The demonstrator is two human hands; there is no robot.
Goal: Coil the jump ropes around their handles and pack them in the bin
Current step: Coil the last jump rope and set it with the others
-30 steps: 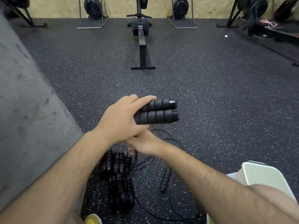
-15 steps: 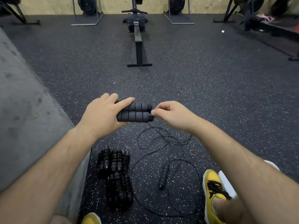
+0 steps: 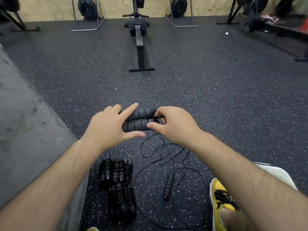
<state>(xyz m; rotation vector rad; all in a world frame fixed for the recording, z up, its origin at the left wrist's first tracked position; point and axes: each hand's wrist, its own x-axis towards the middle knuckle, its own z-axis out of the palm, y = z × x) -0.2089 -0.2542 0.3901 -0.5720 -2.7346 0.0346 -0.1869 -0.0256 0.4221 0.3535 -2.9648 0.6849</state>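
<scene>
My left hand (image 3: 108, 125) grips two black foam jump-rope handles (image 3: 139, 120) held side by side above the floor. My right hand (image 3: 173, 123) pinches the thin black rope (image 3: 164, 147) at the handles' right end. From there the rope hangs in loose loops to the floor. A third handle (image 3: 168, 185) lies loose on the floor inside another rope's loop. Several coiled ropes (image 3: 116, 179) are piled near my left forearm. A white bin (image 3: 278, 174) shows partly behind my right forearm.
A grey concrete block (image 3: 25, 130) runs along the left. A rowing machine (image 3: 139, 40) stands straight ahead, with more gym equipment along the back wall. My yellow shoe (image 3: 220, 197) rests on the speckled rubber floor at lower right.
My right hand came out from under my left hand and took hold of the rope at the handles' right end. The handles dropped slightly lower in view.
</scene>
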